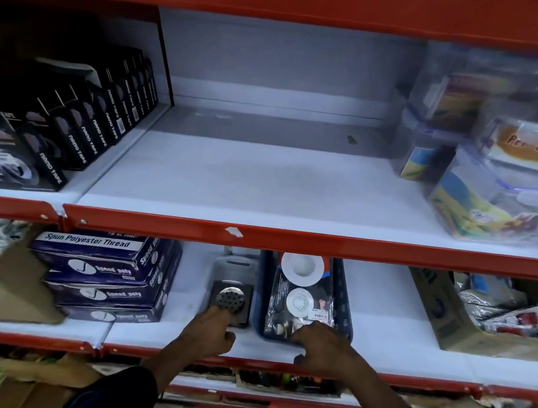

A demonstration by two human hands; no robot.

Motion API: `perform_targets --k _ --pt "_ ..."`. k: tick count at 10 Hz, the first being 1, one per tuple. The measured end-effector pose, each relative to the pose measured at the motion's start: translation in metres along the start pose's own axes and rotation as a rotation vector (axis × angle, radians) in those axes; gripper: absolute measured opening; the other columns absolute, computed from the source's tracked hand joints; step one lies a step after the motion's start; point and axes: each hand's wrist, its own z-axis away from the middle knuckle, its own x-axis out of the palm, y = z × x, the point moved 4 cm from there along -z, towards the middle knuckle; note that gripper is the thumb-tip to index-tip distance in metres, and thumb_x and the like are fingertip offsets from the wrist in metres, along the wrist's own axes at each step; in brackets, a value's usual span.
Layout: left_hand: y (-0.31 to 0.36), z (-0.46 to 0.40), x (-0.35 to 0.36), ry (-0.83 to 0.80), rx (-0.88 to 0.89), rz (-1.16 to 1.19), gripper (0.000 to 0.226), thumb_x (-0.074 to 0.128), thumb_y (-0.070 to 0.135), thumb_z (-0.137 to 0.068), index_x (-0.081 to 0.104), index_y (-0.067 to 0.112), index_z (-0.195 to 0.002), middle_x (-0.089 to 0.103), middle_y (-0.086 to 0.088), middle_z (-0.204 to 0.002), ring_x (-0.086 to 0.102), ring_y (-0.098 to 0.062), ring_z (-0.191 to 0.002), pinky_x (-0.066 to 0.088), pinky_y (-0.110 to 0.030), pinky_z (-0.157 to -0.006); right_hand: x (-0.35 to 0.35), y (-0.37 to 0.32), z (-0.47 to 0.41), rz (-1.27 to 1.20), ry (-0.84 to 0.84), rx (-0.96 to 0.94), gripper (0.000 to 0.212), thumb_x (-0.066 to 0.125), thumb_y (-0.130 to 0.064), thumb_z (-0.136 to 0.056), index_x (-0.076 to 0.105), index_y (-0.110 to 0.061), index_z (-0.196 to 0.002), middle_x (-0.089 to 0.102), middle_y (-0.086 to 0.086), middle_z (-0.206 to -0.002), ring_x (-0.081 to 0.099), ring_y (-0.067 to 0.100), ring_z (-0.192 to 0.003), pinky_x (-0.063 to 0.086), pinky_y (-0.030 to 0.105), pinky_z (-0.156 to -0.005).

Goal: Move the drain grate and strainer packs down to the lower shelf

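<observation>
On the lower shelf (378,310) lies a drain grate pack (232,297), a square dark plate with a round perforated steel cover under clear plastic. My left hand (212,330) rests its fingertips on the pack's near edge. To its right a dark blue tray (342,292) holds a strainer pack (302,297) with two white round strainers in clear wrap. My right hand (321,347) touches the near end of the strainer pack and tray. Whether either hand grips its pack is unclear. The upper shelf (262,184) above them is bare in the middle.
Black nano tape boxes (75,126) line the upper shelf's left side, and clear plastic containers (492,175) stand on its right. Stacked blue thread boxes (103,275) sit left of the grate pack. A cardboard box (463,316) of goods stands at the lower shelf's right.
</observation>
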Motion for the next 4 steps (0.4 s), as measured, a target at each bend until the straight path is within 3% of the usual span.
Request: perform_targets --k 1,2,3,4 --pt "-0.006 0.005 0.008 -0.049 -0.042 0.013 0.052 0.045 0.040 -0.067 0.063 0.037 -0.115 0.066 0.002 -0.123 0.060 -0.017 -0.114 0.052 -0.030 -0.096 0.006 0.001 -0.001 0.007 0.002 -0.027 0.035 0.059 -0.039 -0.067 0.063 -0.016 -0.093 0.065 0.002 -0.091 0.058 0.021 -0.087 0.041 0.027 -0.063" --pt "-0.001 0.014 0.010 -0.072 -0.023 0.017 0.050 0.046 0.039 -0.066 0.065 0.034 -0.112 0.067 0.003 -0.120 0.059 -0.015 -0.115 0.051 -0.030 -0.096 0.000 -0.011 0.006 0.027 -0.046 -0.050 0.024 0.064 -0.032 -0.071 0.065 -0.012 -0.084 0.063 0.004 -0.080 0.055 0.020 -0.076 0.030 0.023 -0.051" --pt "-0.001 0.022 0.018 -0.103 0.003 0.026 0.044 0.048 0.035 -0.064 0.070 0.030 -0.102 0.073 0.004 -0.109 0.065 -0.013 -0.104 0.055 -0.028 -0.090 0.002 -0.016 0.011 0.038 -0.110 -0.055 0.022 0.066 -0.027 -0.070 0.068 -0.008 -0.080 0.068 0.007 -0.078 0.055 0.018 -0.070 0.038 0.025 -0.055" --pt "0.002 0.025 0.019 -0.085 0.027 0.017 0.043 0.047 0.036 -0.065 0.071 0.031 -0.100 0.073 0.005 -0.108 0.066 -0.013 -0.105 0.056 -0.030 -0.090 0.007 -0.021 0.014 0.034 -0.164 -0.066 0.027 0.064 -0.027 -0.067 0.070 -0.008 -0.085 0.072 0.012 -0.087 0.064 0.025 -0.079 0.051 0.033 -0.063"
